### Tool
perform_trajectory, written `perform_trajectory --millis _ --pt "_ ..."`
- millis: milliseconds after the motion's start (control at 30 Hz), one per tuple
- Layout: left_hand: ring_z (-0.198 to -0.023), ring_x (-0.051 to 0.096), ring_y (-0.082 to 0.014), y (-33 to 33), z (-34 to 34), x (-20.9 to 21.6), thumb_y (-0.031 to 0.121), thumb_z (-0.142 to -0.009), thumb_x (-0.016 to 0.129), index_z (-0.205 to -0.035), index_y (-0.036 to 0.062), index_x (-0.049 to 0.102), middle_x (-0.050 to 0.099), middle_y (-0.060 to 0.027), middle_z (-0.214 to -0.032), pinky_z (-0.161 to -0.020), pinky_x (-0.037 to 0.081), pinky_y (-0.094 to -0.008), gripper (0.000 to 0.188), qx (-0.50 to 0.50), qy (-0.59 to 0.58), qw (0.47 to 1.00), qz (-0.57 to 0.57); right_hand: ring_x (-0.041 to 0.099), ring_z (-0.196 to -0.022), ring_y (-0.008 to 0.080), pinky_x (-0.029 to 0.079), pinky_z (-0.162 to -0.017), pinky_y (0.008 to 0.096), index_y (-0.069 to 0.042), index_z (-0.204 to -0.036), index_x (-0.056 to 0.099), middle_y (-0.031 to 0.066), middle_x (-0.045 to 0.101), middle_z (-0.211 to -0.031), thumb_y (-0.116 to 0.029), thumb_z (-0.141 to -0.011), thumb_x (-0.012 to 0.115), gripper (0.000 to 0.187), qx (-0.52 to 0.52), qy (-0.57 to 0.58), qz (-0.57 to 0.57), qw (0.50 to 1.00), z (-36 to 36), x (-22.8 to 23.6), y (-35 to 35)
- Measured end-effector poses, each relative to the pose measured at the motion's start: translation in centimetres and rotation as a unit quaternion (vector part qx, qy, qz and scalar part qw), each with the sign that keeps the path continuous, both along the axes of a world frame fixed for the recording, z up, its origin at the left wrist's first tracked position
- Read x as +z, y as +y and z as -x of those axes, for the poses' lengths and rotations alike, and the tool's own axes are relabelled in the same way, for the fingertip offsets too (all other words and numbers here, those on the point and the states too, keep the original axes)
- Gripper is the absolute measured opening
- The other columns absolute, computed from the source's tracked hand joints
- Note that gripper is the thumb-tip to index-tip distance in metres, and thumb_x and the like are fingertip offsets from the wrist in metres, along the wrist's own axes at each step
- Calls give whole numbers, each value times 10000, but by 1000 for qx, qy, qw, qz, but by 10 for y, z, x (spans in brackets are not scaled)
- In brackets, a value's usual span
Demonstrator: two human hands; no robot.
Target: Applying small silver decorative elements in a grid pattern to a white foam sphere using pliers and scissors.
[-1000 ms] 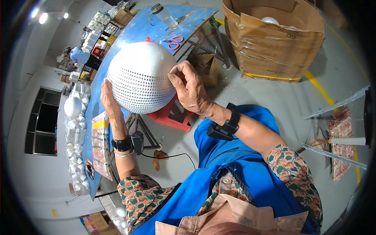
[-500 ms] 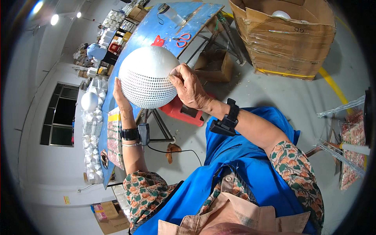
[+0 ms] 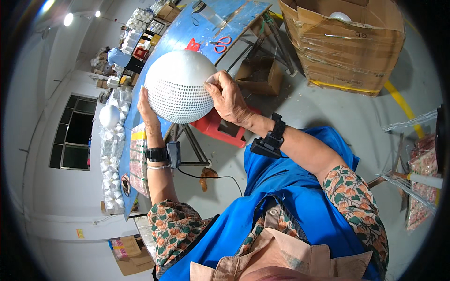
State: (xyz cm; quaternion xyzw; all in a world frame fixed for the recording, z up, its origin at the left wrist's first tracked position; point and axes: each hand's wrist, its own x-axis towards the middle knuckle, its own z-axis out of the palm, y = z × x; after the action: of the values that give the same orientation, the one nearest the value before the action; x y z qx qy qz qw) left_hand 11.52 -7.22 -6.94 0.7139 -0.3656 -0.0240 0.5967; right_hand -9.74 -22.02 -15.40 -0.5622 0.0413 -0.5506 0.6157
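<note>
A large white ball is held up in front of me, level with the table's near edge. Rows of small shiny studs circle its lower half, while the upper part is smooth and bare. My left hand grips the ball's left side, its fingers partly hidden behind it. At the right side, my right hand has thumb and forefinger pinched together against the surface, by the top row of studs. Anything between those fingertips is too small to make out.
Red-handled scissors, a red piece and a clear bottle lie on the blue table. A red stool stands below the ball. Cardboard boxes stand beyond; another white ball sits at left.
The whole view has shifted slightly. Both hands stay on the ball in nearly the same places, and the right fingers remain pinched at its side.
</note>
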Motion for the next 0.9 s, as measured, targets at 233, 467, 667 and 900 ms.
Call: perform_trajectory --millis 233,467,667,900 --pt "-1160 482 -229 -11 3 -7 398 -930 391 -1354 -30 306 439 -152 -1319 -967 397 -328 608 18 -46 998 35 546 -737 277 446 -680 387 5 -862 431 156 523 -792 -47 -842 555 136 -6 -1 -4 1000 -4 -5 -2" --pt "-1307 314 -233 -12 14 -1 371 -948 355 -1353 -62 302 337 -186 -1396 -1075 243 -327 596 -1 30 997 78 541 -602 113 462 -562 262 7 -928 446 72 545 -705 -42 -827 611 199 47 -52 -92 993 10 15 6" --pt "-1332 269 -232 -19 30 -1 396 -931 379 -1378 -35 272 286 -172 -1433 -1084 216 -324 630 10 48 998 48 568 -616 143 473 -577 287 -9 -956 457 76 547 -700 -47 -803 633 236 2 -14 -51 999 18 15 8" --pt "-1233 410 -216 -15 24 4 395 -937 366 -1385 4 271 380 -129 -1372 -1013 341 -311 603 2 57 997 45 549 -630 177 475 -576 295 -33 -934 498 103 492 -824 -73 -752 687 265 -141 70 25 987 34 32 4"
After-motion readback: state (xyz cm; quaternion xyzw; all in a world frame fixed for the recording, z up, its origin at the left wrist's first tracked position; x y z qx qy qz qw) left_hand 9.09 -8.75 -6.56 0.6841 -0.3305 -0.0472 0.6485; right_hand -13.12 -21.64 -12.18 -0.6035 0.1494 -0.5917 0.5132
